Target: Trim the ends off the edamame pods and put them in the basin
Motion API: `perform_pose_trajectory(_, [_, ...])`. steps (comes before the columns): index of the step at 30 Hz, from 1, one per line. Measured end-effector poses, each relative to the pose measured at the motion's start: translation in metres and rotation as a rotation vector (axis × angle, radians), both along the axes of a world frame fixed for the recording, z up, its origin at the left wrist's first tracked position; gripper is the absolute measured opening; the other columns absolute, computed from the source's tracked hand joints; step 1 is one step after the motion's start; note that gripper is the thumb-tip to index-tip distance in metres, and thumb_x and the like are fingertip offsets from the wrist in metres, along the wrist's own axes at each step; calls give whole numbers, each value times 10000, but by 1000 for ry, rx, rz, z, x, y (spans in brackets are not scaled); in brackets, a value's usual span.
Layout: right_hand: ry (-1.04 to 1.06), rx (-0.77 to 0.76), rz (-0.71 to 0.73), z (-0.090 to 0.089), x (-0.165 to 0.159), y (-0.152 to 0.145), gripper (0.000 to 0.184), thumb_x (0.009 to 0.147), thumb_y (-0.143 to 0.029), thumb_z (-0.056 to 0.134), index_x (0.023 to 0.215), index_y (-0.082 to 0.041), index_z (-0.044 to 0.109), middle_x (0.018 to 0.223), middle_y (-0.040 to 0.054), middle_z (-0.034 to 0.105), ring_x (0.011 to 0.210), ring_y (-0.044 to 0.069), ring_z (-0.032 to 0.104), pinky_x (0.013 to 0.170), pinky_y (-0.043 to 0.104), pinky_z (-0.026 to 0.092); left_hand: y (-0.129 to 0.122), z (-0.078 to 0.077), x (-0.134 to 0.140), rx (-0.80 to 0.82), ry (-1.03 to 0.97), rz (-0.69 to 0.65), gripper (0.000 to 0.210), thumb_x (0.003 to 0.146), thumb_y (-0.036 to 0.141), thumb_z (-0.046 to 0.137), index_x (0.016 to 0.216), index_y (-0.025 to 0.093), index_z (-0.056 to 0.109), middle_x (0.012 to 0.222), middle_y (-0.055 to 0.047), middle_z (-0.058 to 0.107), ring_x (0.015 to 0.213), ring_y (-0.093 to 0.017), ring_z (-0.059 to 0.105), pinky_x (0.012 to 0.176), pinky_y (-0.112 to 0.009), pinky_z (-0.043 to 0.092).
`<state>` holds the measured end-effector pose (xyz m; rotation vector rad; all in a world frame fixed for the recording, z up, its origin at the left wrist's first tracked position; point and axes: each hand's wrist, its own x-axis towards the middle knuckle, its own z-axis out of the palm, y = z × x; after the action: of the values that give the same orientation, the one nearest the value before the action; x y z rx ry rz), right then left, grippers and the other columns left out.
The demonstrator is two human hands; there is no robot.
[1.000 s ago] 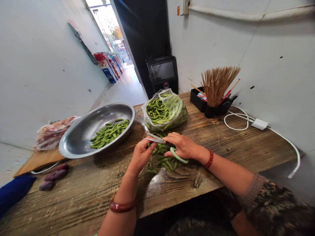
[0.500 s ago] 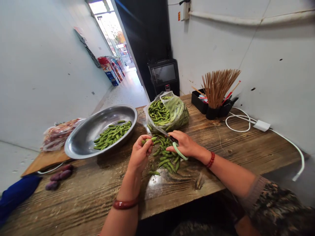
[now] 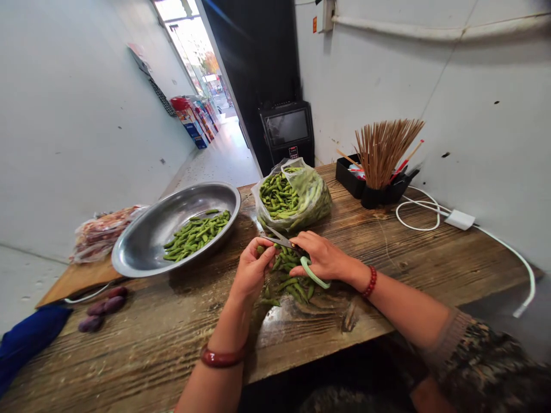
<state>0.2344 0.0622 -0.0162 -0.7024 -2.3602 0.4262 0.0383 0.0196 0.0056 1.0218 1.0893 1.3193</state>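
Observation:
My left hand [image 3: 253, 267] pinches a green edamame pod [image 3: 260, 249], mostly hidden by the fingers. In my right hand [image 3: 321, 255] is a pair of scissors [image 3: 308, 269] with pale green handles. Their blades are spread and reach to the fingertips of my left hand, beside the pod. Under and between both hands lies a loose pile of edamame pods [image 3: 297, 287] on the wooden table [image 3: 172, 344]. Just beyond the hands stands an open plastic bag [image 3: 316, 201] full of pods. A steel basin [image 3: 142, 241] to the left holds more pods on its right side.
Dark reddish oval items [image 3: 103, 307] lie at the left, near a blue cloth [image 3: 30, 338] and a bagged pinkish item [image 3: 101, 232] on a wooden board. At the back right are a holder with thin sticks [image 3: 381, 160] and a white cable [image 3: 499, 235]. A black screen device [image 3: 287, 129] stands behind.
My left hand has moved slightly right, towards the scissors. The scissors' blades have spread apart and now reach my left fingertips. The held pod is less visible.

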Motion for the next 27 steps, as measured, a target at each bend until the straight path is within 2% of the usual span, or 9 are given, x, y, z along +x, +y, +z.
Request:
perform_pose_trajectory(11, [-12, 2, 1, 2, 0, -3, 427, 784, -427, 729, 1061, -145, 568, 897, 71, 580, 833, 217, 503, 734, 330, 445, 1, -2, -3, 20, 75, -6, 271, 684, 291, 780, 795, 165, 567, 635, 31, 570, 485, -54, 408, 456, -176, 275])
perform_pose_trajectory(17, [-66, -1, -6, -1, 0, 0, 410, 790, -400, 732, 1082, -166, 565, 921, 64, 586, 857, 207, 519, 745, 312, 438, 3, -2, -8, 38, 237, -62, 279, 744, 343, 715, 935, 144, 669, 669, 13, 553, 530, -75, 404, 481, -199, 292])
perform_pose_trajectory(22, [-113, 6, -8, -5, 0, 0, 385, 801, -382, 724, 1077, -161, 572, 940, 70, 598, 861, 204, 542, 748, 306, 442, 3, 0, -8, 24, 373, -143, 141, 760, 280, 649, 765, 139, 643, 628, 18, 536, 534, -82, 405, 485, -201, 291])
perform_pose_trajectory(25, [-64, -21, -23, -4, 1, 2, 369, 796, -375, 730, 1058, -162, 581, 920, 63, 597, 853, 200, 549, 746, 302, 444, 3, 2, -10, -36, 266, -121, 123, 729, 242, 638, 815, 158, 611, 680, 17, 567, 530, -79, 437, 476, -188, 306])
perform_pose_trajectory(27, [6, -46, -62, -3, 3, 6, 344, 810, -370, 716, 1049, -162, 582, 901, 57, 593, 845, 197, 550, 755, 303, 444, 5, 1, -14, -64, 144, -59, 153, 717, 252, 641, 830, 179, 569, 687, 30, 555, 511, -74, 446, 443, -174, 282])
